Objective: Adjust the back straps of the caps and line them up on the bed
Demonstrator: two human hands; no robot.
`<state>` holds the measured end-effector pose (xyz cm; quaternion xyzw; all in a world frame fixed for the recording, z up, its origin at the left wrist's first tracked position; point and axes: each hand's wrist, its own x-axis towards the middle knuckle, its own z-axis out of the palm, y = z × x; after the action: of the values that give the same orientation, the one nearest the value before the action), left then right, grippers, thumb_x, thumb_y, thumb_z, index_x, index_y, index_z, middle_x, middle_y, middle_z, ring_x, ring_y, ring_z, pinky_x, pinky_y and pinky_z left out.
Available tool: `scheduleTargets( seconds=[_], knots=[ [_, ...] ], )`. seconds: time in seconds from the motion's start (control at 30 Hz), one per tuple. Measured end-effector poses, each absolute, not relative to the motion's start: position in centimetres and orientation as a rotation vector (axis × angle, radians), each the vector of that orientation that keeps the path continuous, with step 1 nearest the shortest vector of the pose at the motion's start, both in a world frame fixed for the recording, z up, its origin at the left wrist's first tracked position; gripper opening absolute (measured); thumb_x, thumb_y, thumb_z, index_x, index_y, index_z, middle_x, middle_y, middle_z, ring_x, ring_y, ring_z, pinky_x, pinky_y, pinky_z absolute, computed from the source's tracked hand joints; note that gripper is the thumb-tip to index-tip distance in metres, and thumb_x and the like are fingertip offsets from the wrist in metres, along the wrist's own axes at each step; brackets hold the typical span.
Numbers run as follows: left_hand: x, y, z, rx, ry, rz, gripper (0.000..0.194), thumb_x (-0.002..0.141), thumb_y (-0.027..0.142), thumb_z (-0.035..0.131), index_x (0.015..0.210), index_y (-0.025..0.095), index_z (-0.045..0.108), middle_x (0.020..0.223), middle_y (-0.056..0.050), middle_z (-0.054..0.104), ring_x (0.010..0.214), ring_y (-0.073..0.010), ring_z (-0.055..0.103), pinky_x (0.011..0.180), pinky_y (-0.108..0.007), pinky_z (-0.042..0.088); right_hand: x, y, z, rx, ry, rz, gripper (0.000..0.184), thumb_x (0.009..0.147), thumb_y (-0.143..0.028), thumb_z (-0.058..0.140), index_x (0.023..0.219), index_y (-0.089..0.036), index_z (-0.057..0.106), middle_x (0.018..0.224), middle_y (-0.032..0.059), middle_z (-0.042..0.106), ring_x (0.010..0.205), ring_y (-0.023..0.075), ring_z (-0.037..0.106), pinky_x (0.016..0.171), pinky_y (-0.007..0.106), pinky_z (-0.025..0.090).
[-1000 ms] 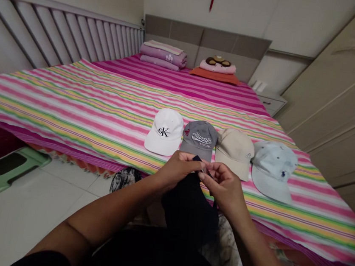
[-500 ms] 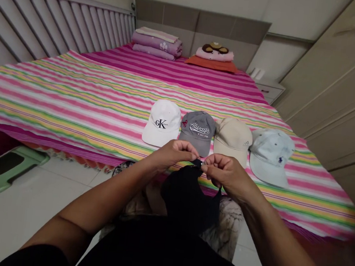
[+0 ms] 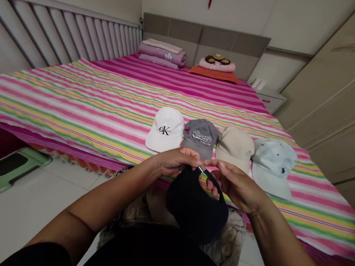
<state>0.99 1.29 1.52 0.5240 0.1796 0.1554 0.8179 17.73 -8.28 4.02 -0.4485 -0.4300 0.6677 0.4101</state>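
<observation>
A dark baseball cap hangs over my lap, its back opening and strap turned upward. My left hand pinches the strap end beside a small metal buckle. My right hand is curled around the strap, its index fingertip at the buckle and other fingers behind the band. Beyond my hands, a row of caps lies on the bed: a white cap, a grey cap with lettering, a beige cap and a pale blue cap. My hands hide part of the grey and beige brims.
A striped sheet covers the bed. Folded purple bedding and an orange pillow sit by the headboard. White rails run along the left. A green stool stands on the floor at left.
My right hand has loosened from its pinch at the buckle and spread along the strap. The strap now shows stretched across the cap's opening. The camera view has tilted slightly upward.
</observation>
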Motion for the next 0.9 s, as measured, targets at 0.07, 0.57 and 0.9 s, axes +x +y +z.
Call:
scheduleTargets(
  seconds=[0.07,0.57,0.9],
  knots=[
    [0.7,1.2,1.1,1.102,0.379,0.365,0.029,0.056,0.032,0.073,0.055,0.012,0.052,0.05,0.003,0.047,0.045,-0.0056,0.043,0.046,-0.02,0.027,18.1,-8.5,3.3,-1.15,-1.133,1.691,0.038,0.076,-0.051,0.053,0.091,-0.017,0.059,0.057,0.0025,0.061,0.048,0.0127,0.053,0.047,0.024,0.038],
    [-0.4,0.4,1.0,0.987,0.407,0.307,0.028,0.054,0.03,0.075,0.061,0.01,0.057,0.056,-0.003,0.06,0.054,-0.0125,0.058,0.057,-0.023,0.042,16.7,-10.0,1.4,-1.234,-1.117,1.544,0.031,0.071,-0.042,0.062,0.059,-0.016,0.05,0.038,-0.0064,0.042,0.038,0.0058,0.03,0.043,0.02,0.022],
    [-0.8,0.0,0.8,0.998,0.35,0.238,0.023,0.061,0.026,0.072,0.068,0.012,0.054,0.06,-0.004,0.061,0.062,-0.0163,0.063,0.056,-0.023,0.043,16.4,-10.3,1.4,-1.325,-1.047,1.512,0.03,0.066,-0.044,0.065,0.061,-0.017,0.053,0.033,-0.0086,0.038,0.033,0.0053,0.027,0.039,0.02,0.025]
  ],
)
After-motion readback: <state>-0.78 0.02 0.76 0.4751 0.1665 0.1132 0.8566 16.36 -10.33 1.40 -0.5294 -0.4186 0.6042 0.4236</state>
